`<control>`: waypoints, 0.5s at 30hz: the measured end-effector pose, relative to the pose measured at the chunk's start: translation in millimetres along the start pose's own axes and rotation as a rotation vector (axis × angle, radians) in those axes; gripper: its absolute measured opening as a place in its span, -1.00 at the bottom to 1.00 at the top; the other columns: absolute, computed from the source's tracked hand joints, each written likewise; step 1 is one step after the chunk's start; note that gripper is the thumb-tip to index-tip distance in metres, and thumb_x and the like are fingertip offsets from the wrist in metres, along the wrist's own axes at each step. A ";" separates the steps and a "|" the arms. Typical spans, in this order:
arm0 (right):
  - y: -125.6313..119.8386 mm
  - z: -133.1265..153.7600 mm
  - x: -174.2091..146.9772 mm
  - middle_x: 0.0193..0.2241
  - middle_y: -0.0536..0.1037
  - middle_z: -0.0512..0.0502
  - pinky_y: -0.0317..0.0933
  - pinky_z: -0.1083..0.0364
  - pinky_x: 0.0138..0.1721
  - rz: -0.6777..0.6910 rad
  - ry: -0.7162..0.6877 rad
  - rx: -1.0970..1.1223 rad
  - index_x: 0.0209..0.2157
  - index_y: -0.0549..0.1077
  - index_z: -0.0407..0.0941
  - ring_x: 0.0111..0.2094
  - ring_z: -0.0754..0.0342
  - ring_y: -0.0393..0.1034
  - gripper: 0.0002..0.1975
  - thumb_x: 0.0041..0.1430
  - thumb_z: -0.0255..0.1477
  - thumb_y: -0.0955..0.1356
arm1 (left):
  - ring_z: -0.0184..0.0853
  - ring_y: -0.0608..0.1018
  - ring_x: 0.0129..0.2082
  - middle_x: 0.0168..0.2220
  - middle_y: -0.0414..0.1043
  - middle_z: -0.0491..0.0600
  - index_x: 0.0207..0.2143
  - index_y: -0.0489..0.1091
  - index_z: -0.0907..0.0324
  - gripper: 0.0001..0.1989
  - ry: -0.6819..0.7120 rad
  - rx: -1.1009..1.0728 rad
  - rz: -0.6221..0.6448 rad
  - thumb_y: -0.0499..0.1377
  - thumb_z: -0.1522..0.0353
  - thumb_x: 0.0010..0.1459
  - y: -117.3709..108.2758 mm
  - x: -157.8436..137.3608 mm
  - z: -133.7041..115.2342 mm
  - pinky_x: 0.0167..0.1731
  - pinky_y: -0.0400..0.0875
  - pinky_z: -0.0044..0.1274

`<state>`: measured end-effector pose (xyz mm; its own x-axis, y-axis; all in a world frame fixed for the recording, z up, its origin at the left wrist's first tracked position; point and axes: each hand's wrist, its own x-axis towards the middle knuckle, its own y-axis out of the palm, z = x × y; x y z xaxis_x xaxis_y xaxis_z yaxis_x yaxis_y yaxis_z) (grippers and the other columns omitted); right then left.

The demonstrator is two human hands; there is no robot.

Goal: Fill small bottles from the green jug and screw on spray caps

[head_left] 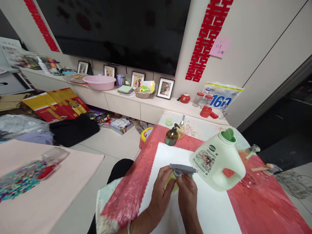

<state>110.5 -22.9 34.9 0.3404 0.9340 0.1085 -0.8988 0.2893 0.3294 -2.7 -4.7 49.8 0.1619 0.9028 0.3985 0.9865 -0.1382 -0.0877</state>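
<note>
Over the white mat [209, 211], both my hands are closed on a small clear pump bottle with yellowish liquid [170, 182]. My left hand [159, 187] wraps round its body. At the neck, just under the grey pump head [183, 168], my right hand [187, 192] has its fingers pinched; they partly hide the collar. Right of my hands stands a large pale green detergent jug [209, 162] with its green spout showing and no cap on. A brown pump bottle [171, 137] with a black top stands beyond the mat's far edge.
Clear pump bottles [255, 174] with grey tops sit to the right on the red tablecloth [275, 198]. A small greenish cap [168, 122] lies at the back. Jars [198, 99] and a printed bag [221, 97] stand behind. Coloured beads [21, 177] cover part of another table at left.
</note>
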 end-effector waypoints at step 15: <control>-12.8 -7.7 2.9 0.00 0.41 -0.22 0.26 0.02 0.08 0.035 0.015 -0.043 0.02 0.49 -0.15 0.04 -0.08 0.33 -0.58 0.24 -0.19 0.46 | -0.16 0.48 0.11 0.07 0.41 0.11 0.13 0.40 0.10 -0.65 -0.006 -0.003 -0.001 0.07 0.26 0.37 -1.0 0.7 -0.1 0.11 0.44 -0.30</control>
<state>120.9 -22.3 23.7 0.3048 0.9466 0.1046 -0.9212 0.2652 0.2849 -3.5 -3.9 50.2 0.1604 0.9053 0.3932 0.9868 -0.1383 -0.0841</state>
